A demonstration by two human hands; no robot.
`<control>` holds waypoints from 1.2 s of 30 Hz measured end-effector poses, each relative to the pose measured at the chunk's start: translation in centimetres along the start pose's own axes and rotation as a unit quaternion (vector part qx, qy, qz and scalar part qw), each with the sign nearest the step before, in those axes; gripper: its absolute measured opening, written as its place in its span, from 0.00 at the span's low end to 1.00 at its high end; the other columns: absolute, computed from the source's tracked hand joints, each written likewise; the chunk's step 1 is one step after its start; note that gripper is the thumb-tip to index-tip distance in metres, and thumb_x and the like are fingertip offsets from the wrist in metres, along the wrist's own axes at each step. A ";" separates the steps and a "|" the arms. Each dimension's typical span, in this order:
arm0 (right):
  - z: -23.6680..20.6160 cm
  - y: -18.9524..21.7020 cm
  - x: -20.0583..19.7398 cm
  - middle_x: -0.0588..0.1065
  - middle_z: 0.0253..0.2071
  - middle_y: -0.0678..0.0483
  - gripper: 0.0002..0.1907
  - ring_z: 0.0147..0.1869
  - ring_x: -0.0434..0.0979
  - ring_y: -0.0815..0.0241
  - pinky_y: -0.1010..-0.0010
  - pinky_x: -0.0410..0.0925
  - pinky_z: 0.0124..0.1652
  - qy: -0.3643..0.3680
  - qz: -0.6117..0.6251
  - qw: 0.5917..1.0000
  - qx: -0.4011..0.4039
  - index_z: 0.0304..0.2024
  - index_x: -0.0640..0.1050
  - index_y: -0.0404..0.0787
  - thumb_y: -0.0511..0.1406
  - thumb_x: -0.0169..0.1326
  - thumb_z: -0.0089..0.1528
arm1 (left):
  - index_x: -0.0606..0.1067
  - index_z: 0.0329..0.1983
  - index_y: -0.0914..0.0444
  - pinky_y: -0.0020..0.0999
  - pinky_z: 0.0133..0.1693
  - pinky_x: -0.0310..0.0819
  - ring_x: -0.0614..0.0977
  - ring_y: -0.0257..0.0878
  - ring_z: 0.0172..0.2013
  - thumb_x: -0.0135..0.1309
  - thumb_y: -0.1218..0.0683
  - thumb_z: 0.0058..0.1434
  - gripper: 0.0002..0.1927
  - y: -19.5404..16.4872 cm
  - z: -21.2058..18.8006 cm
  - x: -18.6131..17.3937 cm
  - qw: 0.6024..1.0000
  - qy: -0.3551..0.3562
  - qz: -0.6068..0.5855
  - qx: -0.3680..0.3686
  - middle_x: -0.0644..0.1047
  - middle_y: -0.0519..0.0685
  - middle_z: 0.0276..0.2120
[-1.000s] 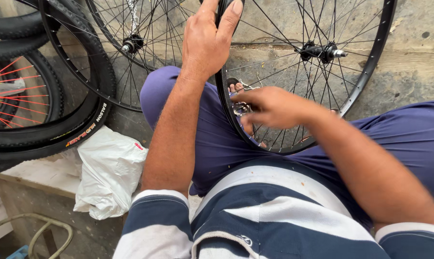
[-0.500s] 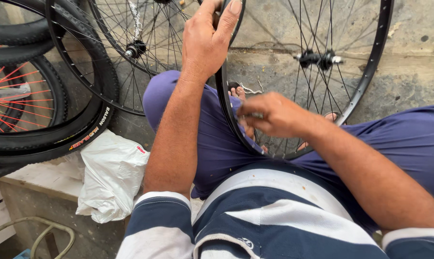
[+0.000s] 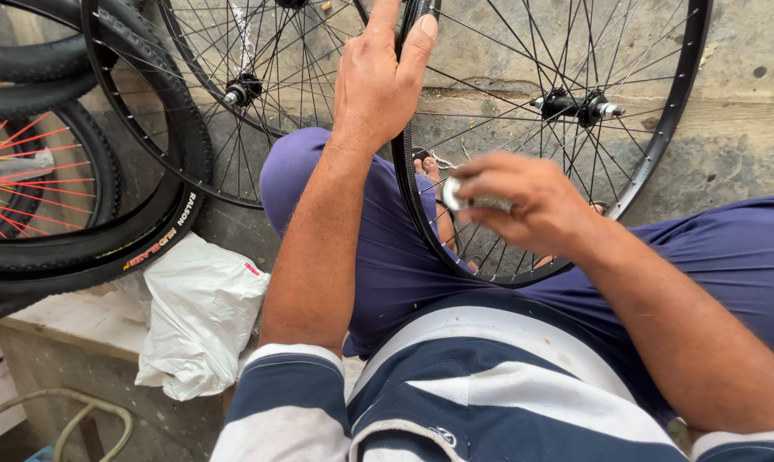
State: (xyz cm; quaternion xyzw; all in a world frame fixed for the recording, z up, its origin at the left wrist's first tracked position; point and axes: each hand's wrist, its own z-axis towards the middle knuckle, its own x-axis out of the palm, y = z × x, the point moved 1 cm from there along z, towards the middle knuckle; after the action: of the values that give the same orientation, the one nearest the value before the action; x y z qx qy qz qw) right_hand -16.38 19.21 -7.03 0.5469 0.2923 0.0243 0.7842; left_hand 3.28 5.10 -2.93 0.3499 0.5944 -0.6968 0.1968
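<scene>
Head view: I work a bare wheel (image 3: 661,154) at frame centre.
Left hand (image 3: 378,85) wraps its rim; right hand (image 3: 515,201) pinches a small silver tool (image 3: 452,194); white bag (image 3: 198,316) lower left, tyred wheels (image 3: 104,171) upper left.

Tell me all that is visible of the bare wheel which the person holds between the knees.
The bare wheel has a black rim without tyre, thin metal spokes and a dark hub with a silver axle end. It stands upright between the knees. The left hand grips its rim on top; the right hand holds a small silver tool at the spokes.
</scene>
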 end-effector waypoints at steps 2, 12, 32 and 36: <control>0.5 0.0 0.3 0.80 0.51 0.50 0.12 0.52 0.80 0.48 0.60 0.73 0.47 -0.089 -0.100 0.991 -0.016 0.44 0.82 0.41 0.38 0.65 0.60 | 0.74 0.53 0.61 0.46 0.30 0.72 0.81 0.50 0.22 0.49 0.42 0.71 0.19 0.0 -0.1 0.0 1.000 -0.008 0.005 0.005 0.77 0.52 0.19; 3.1 -0.2 2.2 0.82 0.44 0.51 0.09 0.43 0.84 0.53 0.65 0.75 0.42 -0.038 0.093 0.994 0.054 0.47 0.84 0.42 0.36 0.62 0.65 | 0.77 0.40 0.66 0.46 0.32 0.74 0.83 0.53 0.26 0.52 0.43 0.70 0.21 1.1 -0.3 0.5 1.000 -0.025 0.008 0.009 0.79 0.54 0.22; 3.0 -1.2 4.0 0.79 0.42 0.53 0.17 0.46 0.81 0.55 0.64 0.72 0.49 0.030 -0.004 0.962 0.271 0.46 0.79 0.42 0.35 0.67 0.55 | 0.72 0.59 0.58 0.44 0.30 0.73 0.82 0.47 0.22 0.50 0.43 0.74 0.19 0.8 -0.4 0.3 1.000 -0.005 0.009 0.002 0.77 0.49 0.19; 3.1 -0.8 4.1 0.79 0.43 0.50 0.21 0.49 0.80 0.52 0.58 0.70 0.48 -0.008 0.017 0.996 0.082 0.48 0.81 0.40 0.34 0.70 0.54 | 0.70 0.64 0.56 0.44 0.31 0.74 0.83 0.47 0.23 0.49 0.43 0.73 0.21 0.8 -0.4 0.2 1.000 0.000 0.011 -0.001 0.78 0.49 0.20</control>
State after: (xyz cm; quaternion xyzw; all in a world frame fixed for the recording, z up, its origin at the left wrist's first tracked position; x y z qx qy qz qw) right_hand -11.74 17.75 -8.83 0.6146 0.2775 0.0092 0.7384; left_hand 3.77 5.30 -3.65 0.3561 0.5908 -0.6944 0.2049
